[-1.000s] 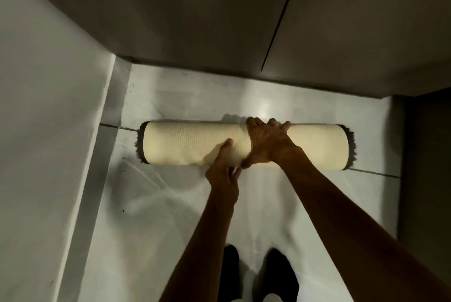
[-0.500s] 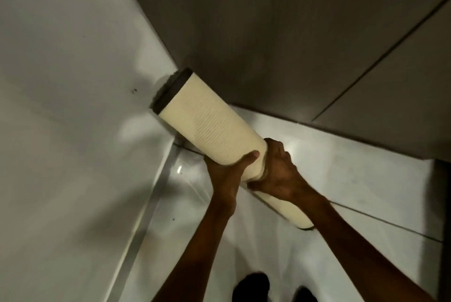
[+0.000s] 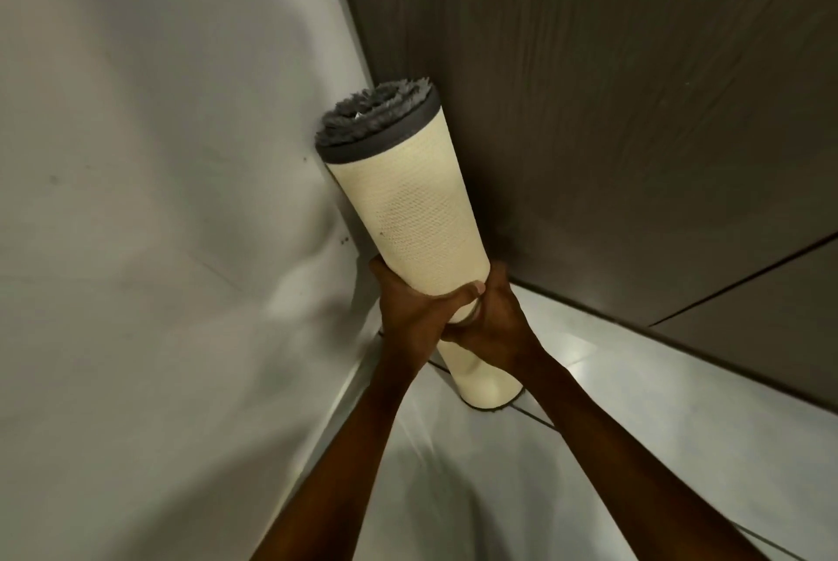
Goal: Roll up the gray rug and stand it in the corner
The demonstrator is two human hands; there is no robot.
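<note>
Pale wall (image 3: pixel 149 197) fills the left of the frame. Dark panelled wall (image 3: pixel 612 107) occupies the upper right. Glossy tiled floor (image 3: pixel 635 401) spans the lower right.

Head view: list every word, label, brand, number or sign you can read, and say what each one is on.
None. No readable text shows anywhere in this view.
The rolled rug shows only a plain cream woven backing and gray pile at its top end, with no tag or label on the side in view.
The light wall, the dark panel and the floor bear no print or sign.
The left hand and right hand cover part of the roll.
</note>
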